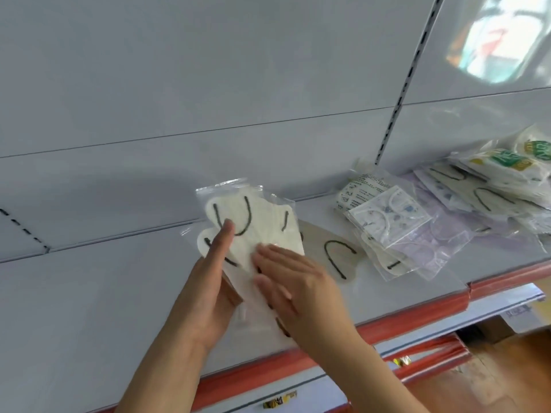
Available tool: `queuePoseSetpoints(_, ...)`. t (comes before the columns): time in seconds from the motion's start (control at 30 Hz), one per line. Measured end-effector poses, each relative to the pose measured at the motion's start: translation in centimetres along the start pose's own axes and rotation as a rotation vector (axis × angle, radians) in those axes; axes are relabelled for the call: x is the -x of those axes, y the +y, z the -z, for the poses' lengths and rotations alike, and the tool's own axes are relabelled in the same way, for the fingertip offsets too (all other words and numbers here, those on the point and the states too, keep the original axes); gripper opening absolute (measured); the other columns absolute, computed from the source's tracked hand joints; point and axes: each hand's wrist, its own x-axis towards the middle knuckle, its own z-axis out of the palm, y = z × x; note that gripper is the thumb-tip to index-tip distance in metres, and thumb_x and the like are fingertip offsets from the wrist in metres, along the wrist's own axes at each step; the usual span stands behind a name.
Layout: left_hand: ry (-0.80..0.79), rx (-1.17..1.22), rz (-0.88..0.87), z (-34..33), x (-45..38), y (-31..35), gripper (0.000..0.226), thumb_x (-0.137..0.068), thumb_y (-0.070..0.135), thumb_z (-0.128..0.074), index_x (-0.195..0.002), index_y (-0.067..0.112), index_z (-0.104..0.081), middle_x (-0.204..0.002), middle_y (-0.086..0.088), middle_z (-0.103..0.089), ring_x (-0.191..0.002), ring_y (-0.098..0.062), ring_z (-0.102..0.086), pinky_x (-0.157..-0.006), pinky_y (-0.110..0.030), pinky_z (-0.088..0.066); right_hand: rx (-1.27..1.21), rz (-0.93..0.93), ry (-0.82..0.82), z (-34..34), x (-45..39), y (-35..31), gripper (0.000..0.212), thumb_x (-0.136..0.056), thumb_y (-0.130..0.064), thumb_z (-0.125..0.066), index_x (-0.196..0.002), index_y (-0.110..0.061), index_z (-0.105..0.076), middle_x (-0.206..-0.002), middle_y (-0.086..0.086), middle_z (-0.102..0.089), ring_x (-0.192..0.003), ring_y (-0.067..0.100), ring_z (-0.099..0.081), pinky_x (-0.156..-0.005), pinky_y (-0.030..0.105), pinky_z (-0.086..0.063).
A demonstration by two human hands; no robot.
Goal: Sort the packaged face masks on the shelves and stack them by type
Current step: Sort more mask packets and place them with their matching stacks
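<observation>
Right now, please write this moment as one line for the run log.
left hand: holds cream masks | right hand: flat on them | unsorted packs: on shelf

Two hands [208,293], one shelf [89,308], and too many overlapping mask packets [247,231] to count.

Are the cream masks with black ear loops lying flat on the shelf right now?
No, the cream masks are held up between the left hand and right hand.
</observation>
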Motion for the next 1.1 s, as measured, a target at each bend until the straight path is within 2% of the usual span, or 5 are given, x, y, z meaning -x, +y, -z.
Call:
queuePoseSetpoints(0.3,0.151,-0.105,-0.009,-2.3,-3.1,-1.9,0.017,-0.091,0.003,-0.067,-0.106,0.009,-0.072,-0.087,-0.006,-0.080,-0.073,-0.018,-0.077,-0.067,-0.032,-0.054,0.402,-0.597,0.165,8.2,2.4,8.4,0.022,-0.083,-0.051,-0.069,-0.087,-0.031,-0.061,-0.088,-0.016,-0.058,-0.086,0.012,-0.060,-0.064,0.023,-0.044)
queuePoseSetpoints(0.43,0.120,-0.136,-0.009,-3.7,-3.4,-2.4,0.014,-0.090,0.005,-0.068,-0.101,0.012,-0.073,-0.082,-0.003,-0.079,-0.069,-0.016,-0.076,-0.067,-0.032,-0.053,0.654,-0.717,-0.156,8.6,3.4,9.9,0.039,-0.082,-0.063,-0.064,-0.105,-0.032,-0.065,-0.111,-0.011,-0.055,-0.108,0.016,-0.048,-0.094,0.030,-0.039)
queuePoseSetpoints(0.67,0.093,-0.184,-0.014,-4.1,-3.5,-2.5,0.016,-0.091,0.005,-0.067,-0.105,0.011,-0.072,-0.086,-0.004,-0.080,-0.073,-0.018,-0.077,-0.066,-0.032,-0.054,0.530,-0.652,0.452,9.9,2.4,10.8,0.006,-0.089,-0.021,-0.070,-0.085,-0.018,-0.074,-0.092,-0.005,-0.071,-0.092,0.022,-0.060,-0.079,0.034,-0.047)
queuePoseSetpoints(0.87,0.112,-0.210,0.003,-3.3,-3.4,-2.7,0.018,-0.091,0.006,-0.068,-0.107,0.011,-0.073,-0.095,-0.010,-0.079,-0.083,-0.026,-0.076,-0.072,-0.036,-0.055,0.683,-0.829,-0.065,9.2,4.3,11.1,0.050,-0.082,-0.066,-0.063,-0.117,-0.031,-0.066,-0.123,-0.007,-0.056,-0.119,0.021,-0.045,-0.099,0.036,-0.037)
queuePoseSetpoints(1.1,0.141,-0.207,-0.011,-2.9,-3.2,-2.5,0.018,-0.090,0.006,-0.069,-0.106,0.011,-0.073,-0.095,-0.008,-0.079,-0.084,-0.024,-0.075,-0.070,-0.035,-0.054,0.652,-0.669,0.326,9.4,4.3,12.7,0.008,-0.081,-0.011,-0.078,-0.075,-0.016,-0.078,-0.085,-0.002,-0.076,-0.087,0.025,-0.067,-0.075,0.031,-0.044)
